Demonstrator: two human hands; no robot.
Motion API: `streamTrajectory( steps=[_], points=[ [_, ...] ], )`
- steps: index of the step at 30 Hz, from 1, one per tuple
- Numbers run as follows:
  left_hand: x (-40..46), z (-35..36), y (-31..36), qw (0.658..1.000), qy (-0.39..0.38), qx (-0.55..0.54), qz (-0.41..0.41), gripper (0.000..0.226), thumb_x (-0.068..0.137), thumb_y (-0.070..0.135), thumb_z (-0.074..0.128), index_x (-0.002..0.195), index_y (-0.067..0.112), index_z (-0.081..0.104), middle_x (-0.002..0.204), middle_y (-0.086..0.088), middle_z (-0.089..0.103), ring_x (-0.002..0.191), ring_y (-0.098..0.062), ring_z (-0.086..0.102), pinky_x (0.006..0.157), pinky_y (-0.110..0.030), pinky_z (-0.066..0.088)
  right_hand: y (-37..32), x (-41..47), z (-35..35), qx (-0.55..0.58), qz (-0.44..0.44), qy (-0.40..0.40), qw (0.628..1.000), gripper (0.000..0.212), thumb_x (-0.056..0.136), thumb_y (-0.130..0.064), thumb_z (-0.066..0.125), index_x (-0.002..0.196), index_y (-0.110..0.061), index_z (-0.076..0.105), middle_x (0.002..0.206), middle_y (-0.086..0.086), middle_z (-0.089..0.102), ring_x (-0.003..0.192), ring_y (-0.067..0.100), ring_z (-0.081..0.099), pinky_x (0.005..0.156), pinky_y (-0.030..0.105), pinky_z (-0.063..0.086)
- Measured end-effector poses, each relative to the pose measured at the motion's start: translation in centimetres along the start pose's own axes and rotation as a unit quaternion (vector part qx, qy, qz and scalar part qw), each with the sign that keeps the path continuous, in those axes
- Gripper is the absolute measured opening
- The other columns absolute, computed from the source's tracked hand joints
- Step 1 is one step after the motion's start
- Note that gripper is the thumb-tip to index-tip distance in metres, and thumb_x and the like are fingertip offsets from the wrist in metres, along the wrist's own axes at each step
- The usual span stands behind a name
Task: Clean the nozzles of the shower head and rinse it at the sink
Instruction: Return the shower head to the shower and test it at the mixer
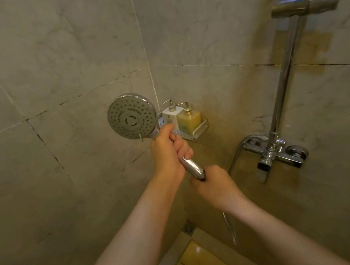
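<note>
head view: left hand [168, 153] grips shower head [132, 116] handle, right hand [213, 185] wraps its base, probably to unscrew the hose [229, 226].

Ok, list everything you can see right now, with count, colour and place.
shower head: one, chrome, centre, nozzles facing the camera
hose: one, silver, hanging below the right hand
bottles: two, white and yellow, on the corner shelf
shelf: one, white, wall corner
rail: one, chrome, right wall
holder: one, chrome, high on the rail
mixer: one, chrome, foot of the rail
drain: one, dark, floor corner
left hand: grips the handle
right hand: grips the handle's lower end
</note>
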State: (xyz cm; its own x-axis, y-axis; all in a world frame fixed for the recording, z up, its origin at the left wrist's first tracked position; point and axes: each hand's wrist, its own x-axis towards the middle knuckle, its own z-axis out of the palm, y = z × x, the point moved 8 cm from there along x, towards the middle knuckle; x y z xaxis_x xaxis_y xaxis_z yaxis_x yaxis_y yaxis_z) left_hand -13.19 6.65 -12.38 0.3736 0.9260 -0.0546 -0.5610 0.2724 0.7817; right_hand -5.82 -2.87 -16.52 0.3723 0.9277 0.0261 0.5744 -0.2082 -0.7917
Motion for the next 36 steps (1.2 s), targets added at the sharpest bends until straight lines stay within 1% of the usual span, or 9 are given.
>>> streamTrajectory(
  steps=[4, 7, 14, 20, 23, 25, 27, 32, 36],
  points=[
    [-0.5, 1.9, 0.3, 0.983, -0.174, -0.032, -0.049, 0.044, 0.090, 0.016, 0.051, 0.049, 0.018, 0.036, 0.034, 0.006, 0.023, 0.025, -0.009, 0.020, 0.032, -0.014, 0.023, -0.1, -1.5, 2.3, 0.184, 0.067, -0.129, 0.972, 0.026, 0.088, -0.021, 0.061, 0.070, -0.020, 0.043, 0.057, -0.001, 0.037, 0.044, 0.011, 0.033, 0.042, 0.026, 0.026],
    [-1.0, 2.9, 0.6, 0.970, -0.234, 0.013, -0.066, 0.041, 0.090, 0.013, 0.047, 0.050, 0.018, 0.038, 0.037, 0.002, 0.030, 0.029, -0.011, 0.028, 0.034, -0.017, 0.027, -0.2, -2.1, 3.4, 0.258, 0.088, -0.142, 0.952, 0.029, 0.091, -0.020, 0.060, 0.069, -0.021, 0.041, 0.054, -0.002, 0.035, 0.040, 0.010, 0.031, 0.037, 0.021, 0.023],
    [-0.6, 1.6, 2.5, 0.967, -0.069, 0.241, 0.036, 0.021, 0.088, 0.028, 0.078, 0.088, 0.016, 0.061, 0.061, -0.001, 0.054, 0.054, -0.015, 0.054, 0.054, -0.032, 0.056, -0.3, -1.2, 3.0, 0.233, 0.066, -0.023, 0.970, 0.034, 0.090, -0.020, 0.062, 0.062, -0.022, 0.042, 0.051, -0.003, 0.036, 0.041, 0.011, 0.032, 0.045, 0.028, 0.025],
    [-1.4, 0.3, 3.0, 0.987, 0.070, 0.133, 0.049, 0.038, 0.087, 0.021, 0.074, 0.062, 0.020, 0.046, 0.043, 0.006, 0.030, 0.034, -0.010, 0.025, 0.039, -0.021, 0.022, -1.5, -1.8, 3.6, 0.214, 0.074, -0.056, 0.972, 0.029, 0.090, -0.019, 0.062, 0.067, -0.020, 0.044, 0.055, 0.000, 0.035, 0.041, 0.009, 0.028, 0.044, 0.024, 0.022],
    [-0.8, 1.9, 1.5, 0.989, -0.111, 0.058, -0.084, 0.051, 0.095, 0.031, 0.060, 0.054, 0.024, 0.030, 0.041, 0.007, 0.020, 0.030, -0.009, 0.018, 0.035, -0.015, 0.017, -2.3, -3.6, 4.3, 0.337, 0.113, -0.181, 0.917, 0.033, 0.094, -0.014, 0.057, 0.065, -0.021, 0.041, 0.051, -0.003, 0.029, 0.038, 0.007, 0.021, 0.035, 0.017, 0.015],
    [-1.7, 3.8, 1.1, 0.947, -0.275, -0.035, -0.165, 0.052, 0.099, 0.032, 0.050, 0.053, 0.024, 0.029, 0.038, 0.008, 0.018, 0.027, -0.008, 0.018, 0.031, -0.013, 0.020, -3.2, -4.9, 4.4, 0.390, 0.111, -0.246, 0.880, 0.042, 0.096, -0.013, 0.054, 0.060, -0.024, 0.036, 0.052, -0.004, 0.023, 0.037, 0.004, 0.018, 0.033, 0.015, 0.013],
    [-2.2, 4.6, 1.1, 0.925, -0.334, -0.058, -0.169, 0.051, 0.098, 0.031, 0.049, 0.051, 0.022, 0.035, 0.039, 0.008, 0.018, 0.029, -0.008, 0.019, 0.032, -0.016, 0.021, -3.2, -5.1, 4.0, 0.401, 0.107, -0.235, 0.879, 0.041, 0.096, -0.012, 0.054, 0.061, -0.024, 0.036, 0.053, -0.003, 0.024, 0.037, 0.005, 0.020, 0.033, 0.016, 0.013],
    [-1.8, 3.6, 0.2, 0.971, -0.167, 0.146, -0.084, 0.033, 0.081, 0.041, 0.079, 0.075, 0.015, 0.058, 0.053, -0.003, 0.047, 0.044, -0.016, 0.049, 0.047, -0.028, 0.047, -1.5, -4.5, 1.5, 0.312, 0.092, -0.083, 0.942, 0.030, 0.093, -0.010, 0.053, 0.067, -0.019, 0.041, 0.052, 0.000, 0.034, 0.038, 0.010, 0.029, 0.037, 0.021, 0.019],
    [-1.0, 1.4, -0.8, 0.987, -0.016, 0.151, -0.060, 0.030, 0.080, 0.022, 0.084, 0.102, 0.012, 0.067, 0.062, -0.004, 0.057, 0.050, -0.017, 0.057, 0.052, -0.031, 0.053, -0.6, -4.3, 0.1, 0.209, 0.093, -0.021, 0.973, 0.018, 0.091, -0.013, 0.055, 0.074, -0.016, 0.049, 0.055, 0.000, 0.039, 0.039, 0.010, 0.034, 0.040, 0.026, 0.027]
  ],
)
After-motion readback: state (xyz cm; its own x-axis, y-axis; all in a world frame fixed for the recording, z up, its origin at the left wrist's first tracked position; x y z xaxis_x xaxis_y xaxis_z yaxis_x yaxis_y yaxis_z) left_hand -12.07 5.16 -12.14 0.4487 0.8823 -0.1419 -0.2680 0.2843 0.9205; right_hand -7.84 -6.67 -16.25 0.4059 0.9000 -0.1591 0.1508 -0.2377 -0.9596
